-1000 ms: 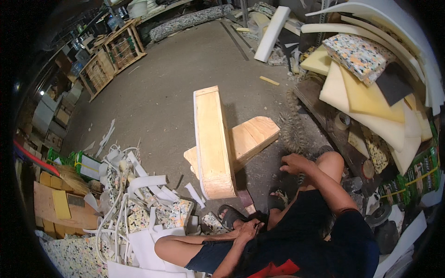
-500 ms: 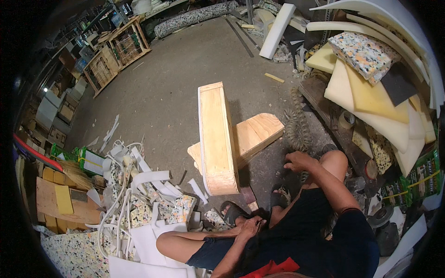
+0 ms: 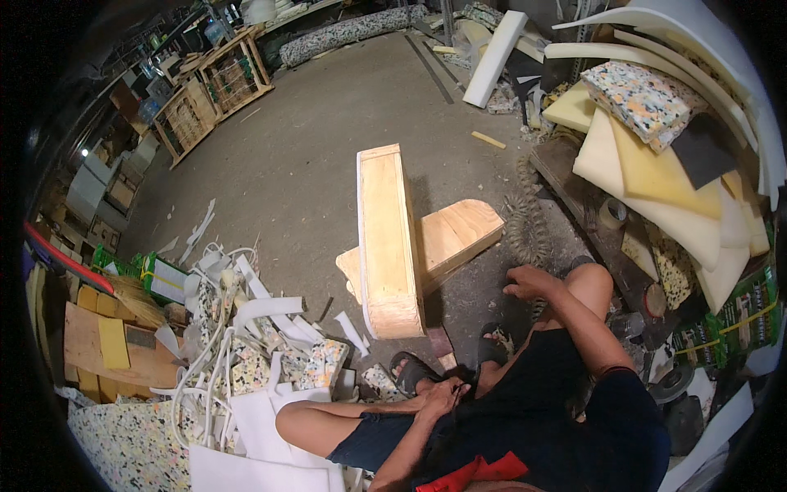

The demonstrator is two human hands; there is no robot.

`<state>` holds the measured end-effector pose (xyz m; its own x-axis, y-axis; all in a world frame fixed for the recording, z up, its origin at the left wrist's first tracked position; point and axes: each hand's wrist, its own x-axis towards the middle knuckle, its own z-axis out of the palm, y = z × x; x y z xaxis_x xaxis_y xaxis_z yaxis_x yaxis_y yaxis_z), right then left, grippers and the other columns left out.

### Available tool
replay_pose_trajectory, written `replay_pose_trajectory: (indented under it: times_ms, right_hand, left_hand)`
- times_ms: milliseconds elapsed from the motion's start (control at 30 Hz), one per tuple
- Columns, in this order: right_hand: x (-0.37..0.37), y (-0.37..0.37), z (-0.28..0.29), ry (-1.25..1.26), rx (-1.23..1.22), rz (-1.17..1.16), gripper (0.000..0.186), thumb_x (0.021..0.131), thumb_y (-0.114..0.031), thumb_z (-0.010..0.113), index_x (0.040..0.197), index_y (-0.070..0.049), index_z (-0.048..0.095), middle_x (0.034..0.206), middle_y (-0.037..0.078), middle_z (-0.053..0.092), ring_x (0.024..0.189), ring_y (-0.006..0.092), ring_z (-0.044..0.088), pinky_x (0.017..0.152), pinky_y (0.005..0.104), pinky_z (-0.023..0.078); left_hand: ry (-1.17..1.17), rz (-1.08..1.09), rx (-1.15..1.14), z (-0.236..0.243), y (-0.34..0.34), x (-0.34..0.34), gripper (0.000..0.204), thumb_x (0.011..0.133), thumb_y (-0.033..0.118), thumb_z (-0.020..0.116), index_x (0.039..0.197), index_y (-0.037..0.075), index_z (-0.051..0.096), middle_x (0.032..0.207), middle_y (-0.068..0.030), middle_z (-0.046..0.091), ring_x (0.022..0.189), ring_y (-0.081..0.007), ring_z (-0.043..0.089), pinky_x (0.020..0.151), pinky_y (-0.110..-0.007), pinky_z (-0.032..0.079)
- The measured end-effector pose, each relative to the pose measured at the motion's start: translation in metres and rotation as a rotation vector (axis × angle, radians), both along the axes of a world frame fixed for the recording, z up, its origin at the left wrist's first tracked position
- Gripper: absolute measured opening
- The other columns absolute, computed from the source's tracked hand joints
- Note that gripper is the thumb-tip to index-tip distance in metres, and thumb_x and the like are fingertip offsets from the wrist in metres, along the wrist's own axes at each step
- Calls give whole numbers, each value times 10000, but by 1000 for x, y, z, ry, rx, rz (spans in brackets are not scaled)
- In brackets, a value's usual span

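Note:
A box-shaped wooden piece point(image 3: 385, 246) of pale plywood, with a white strip along its left edge, lies in front of me. It rests across a second wooden piece point(image 3: 459, 234) with a rounded end. My left hand point(image 3: 443, 397) is low between my legs, its fingers curled together around something small and dark that I cannot make out. My right arm lies across my right knee. From it my right hand point(image 3: 531, 283) hangs loosely, fingers slightly bent and apart, with nothing visible in it. Neither hand touches the wooden pieces.
White foam strips point(image 3: 266, 309) and speckled foam scraps point(image 3: 324, 365) are heaped at left. Foam sheets point(image 3: 631, 184) pile up at right, beside a coiled hose point(image 3: 525, 225). Wooden frames point(image 3: 184, 119) stand at the far left, and a speckled foam roll point(image 3: 352, 37) lies at the back.
The whole view has shifted slightly. Both hands and the wooden pieces keep nearly the same places.

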<state>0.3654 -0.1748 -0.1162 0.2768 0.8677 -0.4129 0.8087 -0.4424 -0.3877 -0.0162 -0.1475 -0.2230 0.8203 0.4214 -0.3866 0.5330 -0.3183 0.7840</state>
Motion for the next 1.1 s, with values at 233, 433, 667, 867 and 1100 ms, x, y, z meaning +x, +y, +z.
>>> replay_pose_trajectory:
  times_ms: [233, 433, 667, 867, 1100]
  right_hand:
    - [3, 1, -4, -15, 28, 34, 418, 875, -373, 662, 1062, 0, 673, 1095, 249, 667, 1077, 420, 623, 909, 495, 490]
    - [4, 0, -5, -34, 28, 42, 430, 881, -387, 656, 1082, -7, 666, 1109, 241, 665, 1095, 416, 618, 903, 499, 495]
    - [1, 1, -3, -45, 11, 25, 448, 879, -393, 653, 1118, -14, 653, 1127, 226, 666, 1110, 413, 613, 909, 501, 495]
    - [1, 2, -1, -4, 32, 26, 443, 871, -391, 661, 1110, -18, 659, 1134, 219, 668, 1119, 400, 612, 927, 498, 487]
    - [0, 2, 3, -2, 25, -16, 426, 867, -365, 677, 1113, -17, 662, 1110, 218, 673, 1088, 400, 623, 904, 478, 499]
  left_hand:
    - [-7, -15, -2, -4, 0, -1, 456, 942, 515, 594, 996, 71, 684, 764, -138, 690, 771, -306, 695, 689, -428, 512]
    - [-17, -16, -38, -13, 0, -4, 450, 943, 501, 599, 1008, 65, 684, 834, -164, 700, 852, -336, 697, 734, -445, 514]
    - [3, -44, -12, -9, 0, -4, 422, 958, 463, 596, 993, 50, 681, 858, -176, 699, 837, -354, 693, 721, -458, 510]
    - [-54, -21, 50, -4, -1, -1, 399, 954, 438, 607, 973, 45, 674, 785, -187, 672, 775, -350, 686, 692, -463, 508]
    - [-4, -36, 35, 6, 1, 0, 406, 952, 446, 604, 968, 47, 673, 757, -168, 673, 760, -338, 687, 689, -465, 505]
